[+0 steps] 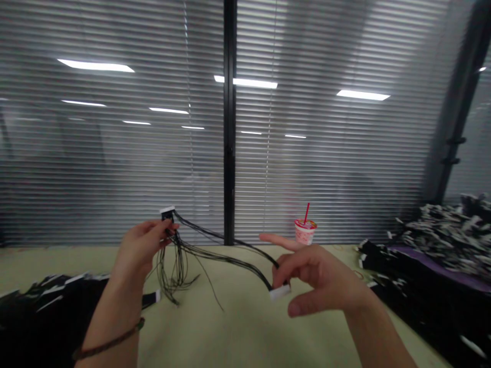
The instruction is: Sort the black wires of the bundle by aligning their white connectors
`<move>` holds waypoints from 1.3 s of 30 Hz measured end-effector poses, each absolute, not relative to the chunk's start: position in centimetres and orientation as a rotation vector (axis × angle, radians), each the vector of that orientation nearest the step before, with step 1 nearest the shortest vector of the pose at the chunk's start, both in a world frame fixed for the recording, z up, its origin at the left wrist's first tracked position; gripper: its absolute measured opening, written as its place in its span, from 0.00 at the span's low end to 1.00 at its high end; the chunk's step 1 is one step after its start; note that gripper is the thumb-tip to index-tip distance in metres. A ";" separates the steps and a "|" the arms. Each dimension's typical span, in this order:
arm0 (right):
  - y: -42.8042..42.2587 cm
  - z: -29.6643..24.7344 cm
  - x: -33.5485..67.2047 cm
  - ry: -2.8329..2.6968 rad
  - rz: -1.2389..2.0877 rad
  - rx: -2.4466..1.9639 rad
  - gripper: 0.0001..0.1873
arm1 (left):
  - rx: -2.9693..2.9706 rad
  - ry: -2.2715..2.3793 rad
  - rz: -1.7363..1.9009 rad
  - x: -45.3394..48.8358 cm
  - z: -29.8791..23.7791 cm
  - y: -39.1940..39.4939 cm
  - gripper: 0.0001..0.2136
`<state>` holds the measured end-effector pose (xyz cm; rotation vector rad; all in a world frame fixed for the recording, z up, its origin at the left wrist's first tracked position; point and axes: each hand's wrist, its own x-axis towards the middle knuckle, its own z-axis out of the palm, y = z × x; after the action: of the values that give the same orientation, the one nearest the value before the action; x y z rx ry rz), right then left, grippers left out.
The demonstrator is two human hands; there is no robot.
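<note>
A bundle of thin black wires, a wire harness (226, 259), stretches in the air between my hands. My left hand (148, 237) pinches its dark connector end, topped by a white strip (168, 209). Several loose wires (172, 271) dangle in loops below those fingers. At the other end, my right hand (316, 278) has the two wire strands between its bent fingers, beside a white connector (280, 292). One finger of that hand points out to the left, and the thumb stands apart from the others. The exact grip of the right fingers is partly hidden.
On the pale green table (238, 337), a dark pile of wires with white ends (49, 306) lies at left. A larger heap of black wires with white ends (441, 276) fills the right side. A pink cup (304, 234) with a red straw stands by the blinds (115, 168).
</note>
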<state>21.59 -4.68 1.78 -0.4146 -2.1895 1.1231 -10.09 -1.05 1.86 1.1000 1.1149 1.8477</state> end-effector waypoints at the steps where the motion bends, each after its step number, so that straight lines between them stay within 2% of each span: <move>1: -4.6 1.8 21.7 -2.160 1.069 -0.419 0.13 | 1.100 1.182 1.871 -10.2 1.6 -0.8 0.10; 4: -4.5 1.7 22.0 -2.124 0.983 -0.447 0.10 | 1.047 1.304 1.895 -10.5 0.9 0.3 0.13; 9: -5.3 1.8 22.0 -2.013 0.778 -0.540 0.07 | 1.126 1.147 1.717 -10.7 0.7 1.5 0.01; 13: -5.7 2.0 21.0 -1.929 0.449 -0.756 0.08 | 1.316 1.143 1.664 -9.4 1.2 1.0 0.09; 18: -4.7 1.5 19.5 -1.919 0.219 -0.783 0.12 | 1.529 1.290 1.647 -5.3 1.9 -0.6 0.11; 27: -3.8 0.4 18.4 -1.765 0.263 -0.803 0.14 | 1.679 1.124 1.361 0.7 2.0 -3.4 0.14; 37: -4.1 0.4 18.0 -1.685 0.489 -0.746 0.15 | 1.731 0.965 1.214 1.9 1.9 -5.1 0.07; 39: -4.2 0.4 17.9 -1.688 0.517 -0.730 0.15 | 1.762 0.932 1.171 1.9 1.9 -5.1 0.09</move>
<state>17.95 -4.15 0.43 -0.7303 -1.6876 0.5166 1.86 -5.08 1.89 1.7622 0.9317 1.1713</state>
